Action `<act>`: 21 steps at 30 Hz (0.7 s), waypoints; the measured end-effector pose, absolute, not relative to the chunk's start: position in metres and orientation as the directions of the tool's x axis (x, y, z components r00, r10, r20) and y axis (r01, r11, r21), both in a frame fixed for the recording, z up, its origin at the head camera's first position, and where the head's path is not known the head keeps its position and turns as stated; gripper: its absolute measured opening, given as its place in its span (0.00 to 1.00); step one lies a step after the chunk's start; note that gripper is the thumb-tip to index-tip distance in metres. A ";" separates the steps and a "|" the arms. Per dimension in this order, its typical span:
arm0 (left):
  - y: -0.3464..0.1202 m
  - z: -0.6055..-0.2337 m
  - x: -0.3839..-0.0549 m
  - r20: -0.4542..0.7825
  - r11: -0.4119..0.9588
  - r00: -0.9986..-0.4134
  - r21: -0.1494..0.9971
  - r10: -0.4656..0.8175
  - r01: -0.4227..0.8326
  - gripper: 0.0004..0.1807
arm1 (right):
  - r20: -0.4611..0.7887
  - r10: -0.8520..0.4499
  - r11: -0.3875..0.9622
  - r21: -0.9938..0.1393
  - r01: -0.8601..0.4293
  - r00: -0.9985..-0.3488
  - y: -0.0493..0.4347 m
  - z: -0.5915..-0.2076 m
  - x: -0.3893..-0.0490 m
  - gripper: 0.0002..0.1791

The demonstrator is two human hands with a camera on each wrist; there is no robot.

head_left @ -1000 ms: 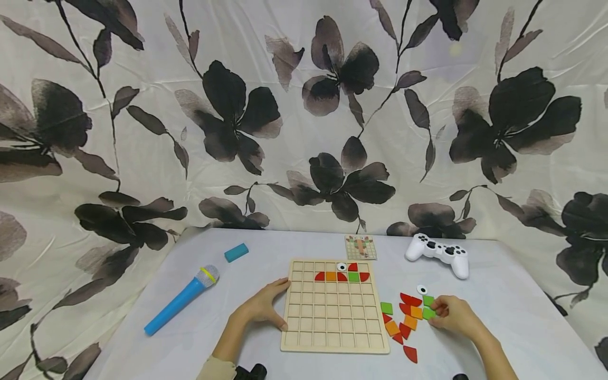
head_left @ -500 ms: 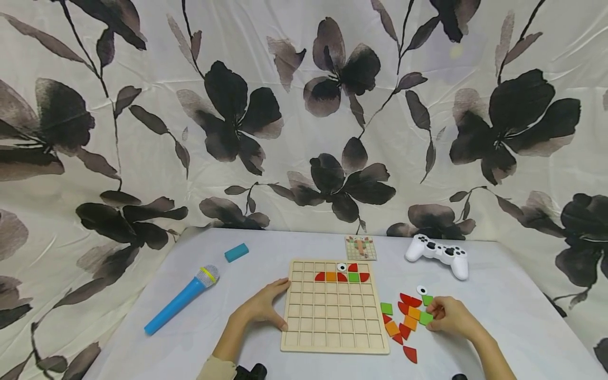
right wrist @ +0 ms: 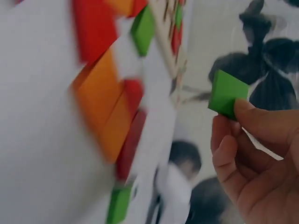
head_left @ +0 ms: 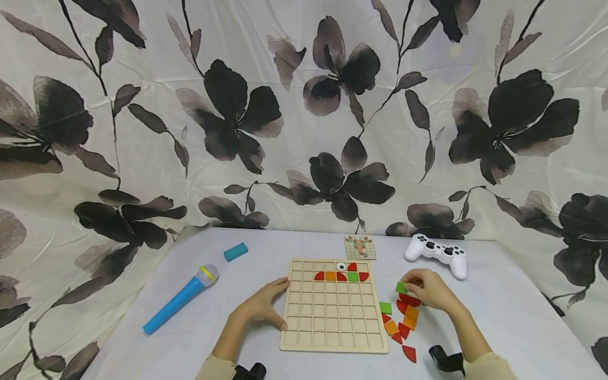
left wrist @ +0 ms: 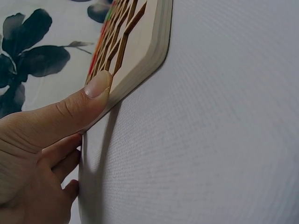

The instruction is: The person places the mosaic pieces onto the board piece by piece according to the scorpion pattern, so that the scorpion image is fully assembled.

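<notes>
My right hand (head_left: 429, 287) pinches a green square tile (right wrist: 228, 93) between thumb and fingertips, raised off the table. Below it lies a cluster of loose tiles: red quarter-round pieces (head_left: 409, 353), orange squares (head_left: 410, 316) and another green square (head_left: 385, 307). My left hand (head_left: 263, 303) rests against the left edge of a wooden grid board (head_left: 332, 316), its thumb (left wrist: 96, 86) over the rim and its fingers spread along the side. Red, orange and green tiles and one white eye tile (head_left: 341, 267) sit in the board's top two rows.
A small pattern card (head_left: 360, 247) lies behind the board. A white game controller (head_left: 437, 253) is at the back right. On the left are a blue toy microphone (head_left: 182, 298) and a teal block (head_left: 235, 252). A floral cloth (head_left: 304, 116) hangs behind the table.
My right hand has lifted a green square tile from the right of the cluster and carried it up and left, over the back of the pile. The left hand stays at the board.
</notes>
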State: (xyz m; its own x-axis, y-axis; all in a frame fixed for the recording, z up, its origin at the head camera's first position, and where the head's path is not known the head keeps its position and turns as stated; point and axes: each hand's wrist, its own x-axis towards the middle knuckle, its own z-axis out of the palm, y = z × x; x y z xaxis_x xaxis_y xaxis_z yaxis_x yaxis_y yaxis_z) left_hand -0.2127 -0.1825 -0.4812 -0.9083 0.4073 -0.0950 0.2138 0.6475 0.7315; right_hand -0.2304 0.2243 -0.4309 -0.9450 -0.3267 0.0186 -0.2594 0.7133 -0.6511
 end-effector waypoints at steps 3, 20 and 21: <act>-0.183 -0.481 -0.213 -0.092 0.653 -0.908 0.725 0.408 0.220 0.59 | 0.056 -0.346 0.681 -0.671 -0.292 -0.937 0.199 -0.425 -0.244 0.06; -0.183 -0.483 -0.215 -0.102 0.655 -0.908 0.726 0.405 0.211 0.59 | 0.124 -0.546 0.486 -0.759 -0.433 -0.829 0.069 -0.447 -0.299 0.11; -0.184 -0.483 -0.215 -0.102 0.653 -0.907 0.727 0.409 0.212 0.59 | 0.119 -0.547 0.483 -0.763 -0.429 -0.828 0.063 -0.451 -0.301 0.10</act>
State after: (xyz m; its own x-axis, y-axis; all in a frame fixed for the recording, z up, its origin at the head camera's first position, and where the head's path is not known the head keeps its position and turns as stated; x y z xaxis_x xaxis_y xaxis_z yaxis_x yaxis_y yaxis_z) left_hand -0.2151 -0.1838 -0.4830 -0.9068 0.4088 -0.1024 0.2122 0.6529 0.7271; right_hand -0.3005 0.0635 -0.4509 -0.8284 -0.5473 0.1194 -0.4293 0.4834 -0.7629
